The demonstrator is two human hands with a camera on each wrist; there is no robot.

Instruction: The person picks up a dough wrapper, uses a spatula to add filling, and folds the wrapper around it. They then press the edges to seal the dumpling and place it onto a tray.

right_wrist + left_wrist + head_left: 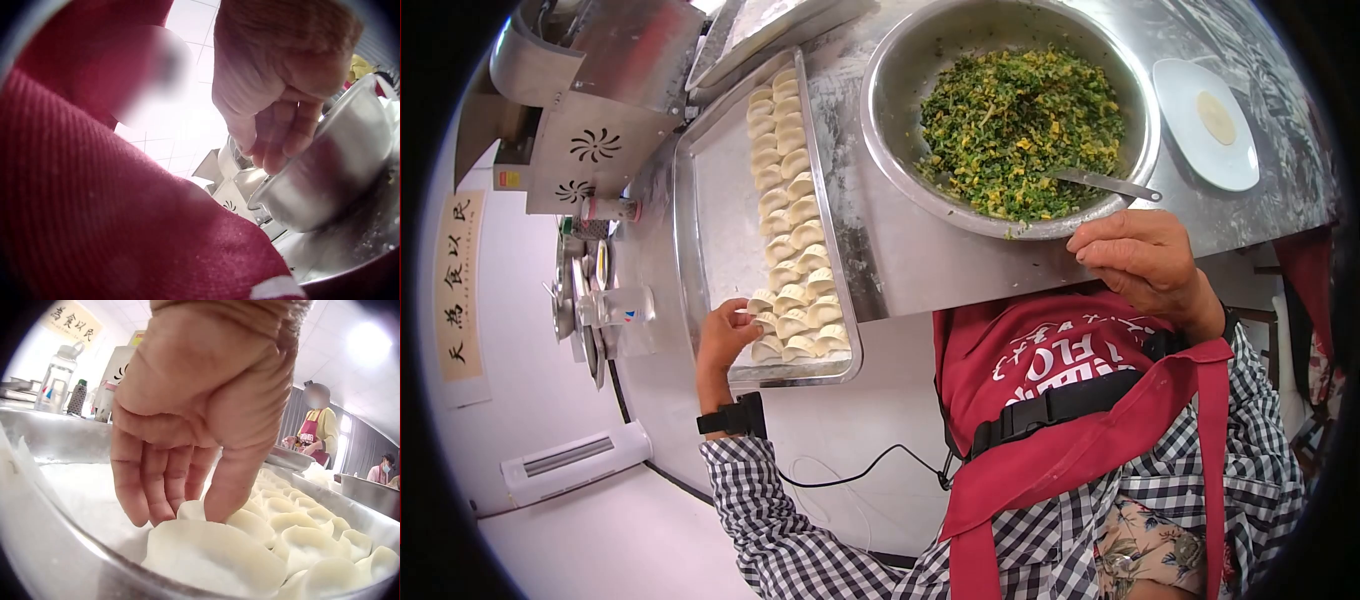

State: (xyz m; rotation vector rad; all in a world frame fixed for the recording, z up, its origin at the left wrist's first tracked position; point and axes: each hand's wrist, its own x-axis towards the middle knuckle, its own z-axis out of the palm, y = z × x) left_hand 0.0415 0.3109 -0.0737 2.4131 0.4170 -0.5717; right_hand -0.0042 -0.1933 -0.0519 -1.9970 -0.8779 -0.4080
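Observation:
My left hand (pixel 726 338) is at the near left end of the dumpling rows, on a metal tray (pixel 715 200). Between its thumb and fingers it pinches a pale pleated dumpling (pixel 189 510), largely covered by the fingers in the left wrist view. Close in front of that one lies another dumpling (pixel 212 559). My right hand (pixel 1145 255) hovers by the near rim of a big steel bowl (pixel 897 70), its fingers loosely bent and holding nothing. Chopped green and yellow filling (pixel 1020 130) fills the bowl, with a spoon handle (pixel 1112 184) sticking out towards that hand.
Right of the bowl, a white plate (pixel 1180 95) carries one round dough wrapper (pixel 1216 118). Flour marks the steel table (pixel 940 270). A second tray (pixel 745 35) and a metal machine (pixel 600 150) stand beyond the dumplings. Other people work in the background of the left wrist view.

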